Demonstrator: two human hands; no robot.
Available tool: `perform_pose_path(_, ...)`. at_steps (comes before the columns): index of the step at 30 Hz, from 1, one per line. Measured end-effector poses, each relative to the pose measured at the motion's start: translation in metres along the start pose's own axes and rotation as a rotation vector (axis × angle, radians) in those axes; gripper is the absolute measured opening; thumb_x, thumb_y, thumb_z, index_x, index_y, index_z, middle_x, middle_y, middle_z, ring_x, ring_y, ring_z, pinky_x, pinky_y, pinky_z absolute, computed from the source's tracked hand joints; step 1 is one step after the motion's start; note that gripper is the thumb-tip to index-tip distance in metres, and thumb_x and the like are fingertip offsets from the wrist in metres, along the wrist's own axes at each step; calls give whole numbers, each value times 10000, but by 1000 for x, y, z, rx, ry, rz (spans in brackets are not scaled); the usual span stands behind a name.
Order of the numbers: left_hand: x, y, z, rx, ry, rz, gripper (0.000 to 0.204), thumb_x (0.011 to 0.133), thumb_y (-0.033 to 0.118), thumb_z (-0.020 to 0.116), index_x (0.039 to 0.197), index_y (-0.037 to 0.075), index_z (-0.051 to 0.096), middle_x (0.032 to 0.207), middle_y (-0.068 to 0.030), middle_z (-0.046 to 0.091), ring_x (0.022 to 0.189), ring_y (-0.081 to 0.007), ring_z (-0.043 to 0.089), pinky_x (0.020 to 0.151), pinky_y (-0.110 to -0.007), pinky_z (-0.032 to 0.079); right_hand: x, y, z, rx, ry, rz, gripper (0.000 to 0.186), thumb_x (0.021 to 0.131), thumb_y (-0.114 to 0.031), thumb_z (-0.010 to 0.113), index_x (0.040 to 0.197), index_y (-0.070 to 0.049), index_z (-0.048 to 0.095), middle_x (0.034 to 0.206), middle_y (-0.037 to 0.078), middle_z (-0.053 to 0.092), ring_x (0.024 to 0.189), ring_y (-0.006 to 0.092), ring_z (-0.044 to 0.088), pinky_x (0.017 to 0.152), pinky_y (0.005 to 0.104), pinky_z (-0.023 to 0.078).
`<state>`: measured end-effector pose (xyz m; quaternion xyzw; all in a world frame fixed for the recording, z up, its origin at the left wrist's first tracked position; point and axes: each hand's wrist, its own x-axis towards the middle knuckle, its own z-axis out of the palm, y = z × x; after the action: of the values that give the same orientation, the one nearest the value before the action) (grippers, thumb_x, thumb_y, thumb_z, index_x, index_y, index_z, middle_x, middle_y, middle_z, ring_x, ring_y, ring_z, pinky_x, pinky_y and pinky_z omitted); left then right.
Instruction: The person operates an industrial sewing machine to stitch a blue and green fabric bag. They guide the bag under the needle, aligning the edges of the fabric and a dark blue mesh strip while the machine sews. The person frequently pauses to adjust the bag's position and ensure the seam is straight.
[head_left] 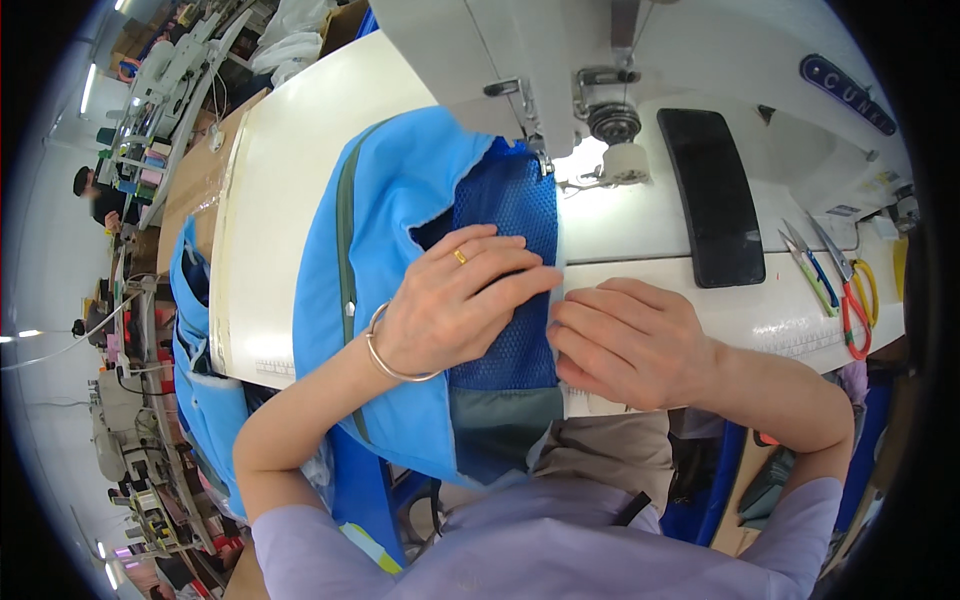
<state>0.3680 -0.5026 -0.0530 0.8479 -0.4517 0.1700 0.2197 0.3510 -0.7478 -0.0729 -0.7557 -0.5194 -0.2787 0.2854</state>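
Both hands flat on blue fabric at the sewing machine.

Left hand (pixel 455 300), w/ ring & bangle, lies palm-down on the blue mesh panel (pixel 510 215), fingers together & stretched toward the panel's right edge, pressing, not gripping. Right hand (pixel 625 340) sits just beside it, fingers curled together, tips on the mesh edge near the left fingertips. Mesh runs up under the presser foot (pixel 543 160) of the white sewing machine (pixel 500 50); light blue garment (pixel 400 190) drapes off the table edge. Scissors (pixel 852 290) & a black pad (pixel 715 195) lie well apart to the right.
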Motion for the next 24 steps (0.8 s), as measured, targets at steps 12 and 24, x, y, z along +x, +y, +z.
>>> perform_pose_path(12, 12, 1, -14, 29, -111, 82, 283, 761, 31, 760, 1038, 87, 756, 1013, -60, 720, 953, -261, 703, 941, -437, 571, 0, 4, 1, 189, -15, -40, 245, 683, -116, 760, 898, -25, 684, 912, 63, 656, 868, 211, 640, 676, 310, 547)
perform_pose_path(24, 4, 41, -25, -105, -174, 16, 279, 699, 72, 758, 977, 101, 758, 907, -36, 673, 682, -201, 641, 599, -306, 533, 3, 7, -6, 262, -115, 141, 168, 635, -97, 747, 698, -95, 590, 752, 36, 544, 720, 221, 548, 595, 348, 457)
